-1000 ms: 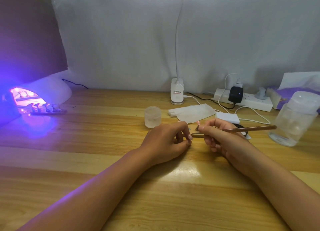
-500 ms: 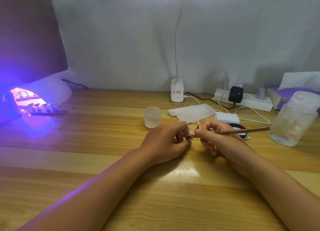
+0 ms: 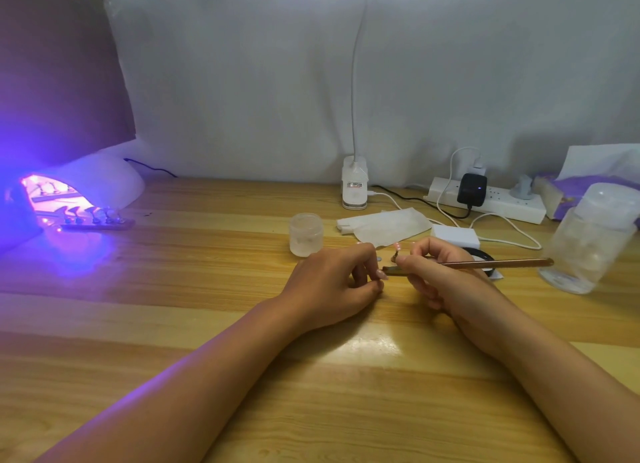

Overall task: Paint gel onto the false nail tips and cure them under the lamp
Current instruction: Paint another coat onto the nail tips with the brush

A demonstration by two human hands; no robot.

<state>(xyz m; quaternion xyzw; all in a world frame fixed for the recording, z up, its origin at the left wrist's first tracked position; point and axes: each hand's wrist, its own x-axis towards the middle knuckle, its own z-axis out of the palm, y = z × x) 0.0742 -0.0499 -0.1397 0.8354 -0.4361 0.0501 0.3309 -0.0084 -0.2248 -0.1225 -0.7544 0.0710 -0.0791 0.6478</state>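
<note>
My left hand (image 3: 332, 286) rests on the wooden table (image 3: 194, 289) with fingers curled. Thumb and forefinger pinch a strip of false nail tips (image 3: 395, 253), which is mostly hidden; small pinkish tips show above the knuckles. My right hand (image 3: 440, 275) grips a bronze gel brush (image 3: 502, 263) like a pen, with its dark tip touching my left fingertips. A frosted gel jar (image 3: 305, 234) stands just behind my left hand. At the far left, the white curing lamp (image 3: 97, 182) glows purple, with another strip of nail tips (image 3: 97, 220) at its mouth.
Behind my hands lie a tissue (image 3: 384, 225), a small white box (image 3: 455, 235) and a black ring (image 3: 483, 254). A clip lamp base (image 3: 354, 188) and a power strip (image 3: 495, 204) with cables stand at the back. At the right is a clear plastic bottle (image 3: 588, 240).
My right hand made a small stroke to the left and back with the brush, and the handle dipped slightly. My left hand has stayed in place.
</note>
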